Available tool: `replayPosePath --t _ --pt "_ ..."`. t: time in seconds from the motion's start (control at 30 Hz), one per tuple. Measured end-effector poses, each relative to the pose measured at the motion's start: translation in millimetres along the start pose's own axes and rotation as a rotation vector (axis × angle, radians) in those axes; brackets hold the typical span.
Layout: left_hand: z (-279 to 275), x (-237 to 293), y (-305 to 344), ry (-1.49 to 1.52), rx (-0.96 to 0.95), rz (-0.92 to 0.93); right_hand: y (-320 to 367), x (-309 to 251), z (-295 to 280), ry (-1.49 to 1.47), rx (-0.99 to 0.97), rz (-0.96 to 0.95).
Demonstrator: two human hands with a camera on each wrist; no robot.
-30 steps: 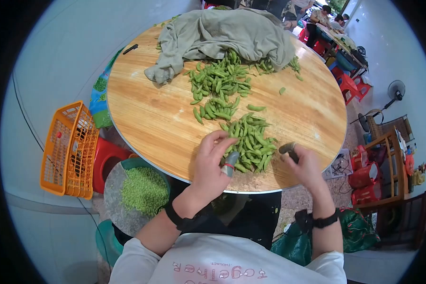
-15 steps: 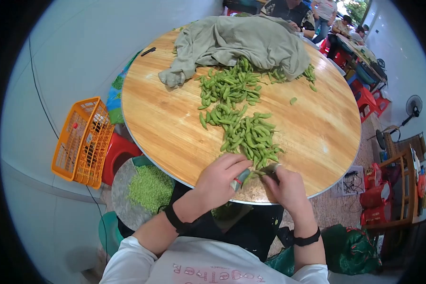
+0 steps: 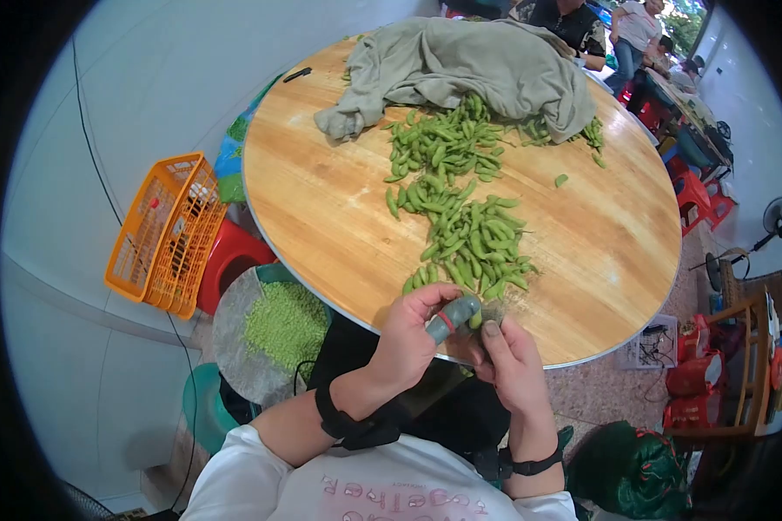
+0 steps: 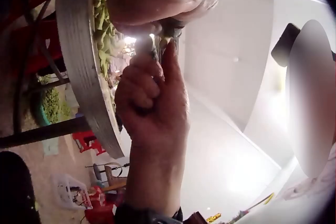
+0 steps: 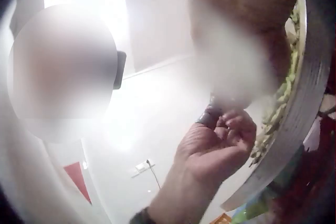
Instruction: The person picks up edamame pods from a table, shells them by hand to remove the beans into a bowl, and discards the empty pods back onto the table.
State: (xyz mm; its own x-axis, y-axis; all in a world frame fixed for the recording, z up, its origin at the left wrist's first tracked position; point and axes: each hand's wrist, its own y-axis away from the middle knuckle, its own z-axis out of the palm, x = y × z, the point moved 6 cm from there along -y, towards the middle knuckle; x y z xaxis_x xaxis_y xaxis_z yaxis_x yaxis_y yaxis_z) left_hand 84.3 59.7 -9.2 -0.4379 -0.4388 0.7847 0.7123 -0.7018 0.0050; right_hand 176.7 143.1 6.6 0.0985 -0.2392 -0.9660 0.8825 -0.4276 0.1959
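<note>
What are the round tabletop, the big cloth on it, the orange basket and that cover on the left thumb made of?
Tabletop: wood or wood-look laminate, smooth; plank-like grain shows.
Cloth: matte fabric, by its soft folds.
Orange basket: probably moulded plastic, from its even colour and lattice sides.
Thumb cover on the left hand: perhaps rubber or tape, smooth and grey; I can't tell which.

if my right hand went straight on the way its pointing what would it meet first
Most likely the green pod at the covered thumb of the left hand, just ahead of the right hand; the heap of pods on the table lies beyond. Contact and depth are hard to judge.
</note>
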Motion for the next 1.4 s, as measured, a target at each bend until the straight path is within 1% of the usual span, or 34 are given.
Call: replayPosePath --t 0.07,0.13,0.2,0.23,0.3,0.33,0.4,0.43,0.47,0.5,0.53,0.6,0.63,0.67,0.7,0.77,0.8,0.83,0.87,0.9,0.93,1.0,1.03,1.07,1.1,1.13,1.17,1.2,1.23,1.3,1.33,1.4 --pt "-3 4 3 -0.03 0.0 0.01 8 8 13 -0.327 -0.124 0.11" --pt "-5 7 6 -0.056 -0.009 0.017 10 11 18 -0.355 -0.133 0.124" --pt "-7 10 9 -0.311 -0.001 0.051 12 13 22 -0.381 -0.136 0.136" --pt "-7 11 10 -0.308 -0.003 0.05 11 15 23 -0.367 -0.141 0.127" --pt "-4 23 14 -0.534 -0.017 0.256 11 16 26 -0.352 -0.142 0.119" --pt "-4 23 16 -0.531 -0.018 0.254 11 17 28 -0.373 -0.131 0.133" --pt "-3 18 19 -0.326 -0.059 0.132 12 18 30 -0.397 -0.114 0.147" --pt "-7 18 18 -0.326 -0.064 0.126 14 21 32 -0.525 -0.127 0.213" --pt "-10 10 16 -0.118 -0.142 -0.031 17 25 34 -0.654 -0.14 0.278" --pt "-11 3 17 0.092 -0.216 -0.187 18 26 34 -0.659 -0.134 0.276" --pt "-15 3 16 0.09 -0.221 -0.193 19 28 35 -0.696 -0.154 0.284" --pt "-16 2 17 0.067 -0.303 -0.26 20 33 38 -0.739 -0.17 0.287" --pt "-13 4 19 0.064 -0.308 -0.267 18 35 32 -0.457 -0.086 0.18" --pt "-7 12 23 -0.165 -0.32 -0.145 17 34 27 -0.174 -0.002 0.076" --pt "-3 19 25 -0.392 -0.329 -0.02 18 38 27 -0.177 0.005 0.075" --pt "-9 19 24 -0.449 -0.335 -0.033 20 30 22 0.186 0.108 -0.164" --pt "-13 19 24 -0.506 -0.335 -0.039 21 25 21 0.185 0.114 -0.161" --pt "-15 22 24 -0.504 -0.337 -0.043 21 25 20 0.025 0.098 -0.007" --pt "-16 21 23 -0.427 -0.367 -0.151 22 30 21 -0.136 0.08 0.147" --pt "-17 19 23 -0.348 -0.394 -0.256 22 32 20 -0.137 0.08 0.15" --pt "-22 19 22 -0.349 -0.389 -0.26 23 35 22 -0.162 0.043 0.179" --pt "-25 15 22 -0.295 -0.466 -0.307 23 39 23 -0.19 0.001 0.213" --pt "-24 16 23 -0.297 -0.461 -0.31 22 38 18 -0.027 0.021 0.149" --pt "-21 20 22 -0.465 -0.44 -0.23 21 35 16 0.137 0.043 0.082" --pt "-17 25 23 -0.632 -0.417 -0.15 19 33 19 0.133 0.04 0.085" --pt "-13 25 25 -0.633 -0.418 -0.153 16 19 20 0.196 0.152 -0.062" --pt "-9 29 27 -0.726 -0.393 -0.068 17 6 17 0.261 0.264 -0.21" --pt "-6 32 29 -0.817 -0.367 0.018 17 9 19 0.29 0.162 -0.168" --pt "-5 30 30 -0.817 -0.368 0.016 19 10 19 0.29 0.163 -0.167" --pt "-2 37 32 -1.011 -0.334 0.208 22 7 20 0.426 0.209 -0.236" --pt "-6 40 31 -1.014 -0.335 0.206 23 7 18 0.423 0.209 -0.236" --pt "5 42 39 -1.296 -0.738 0.443 23 26 18 -0.223 0.052 0.044"
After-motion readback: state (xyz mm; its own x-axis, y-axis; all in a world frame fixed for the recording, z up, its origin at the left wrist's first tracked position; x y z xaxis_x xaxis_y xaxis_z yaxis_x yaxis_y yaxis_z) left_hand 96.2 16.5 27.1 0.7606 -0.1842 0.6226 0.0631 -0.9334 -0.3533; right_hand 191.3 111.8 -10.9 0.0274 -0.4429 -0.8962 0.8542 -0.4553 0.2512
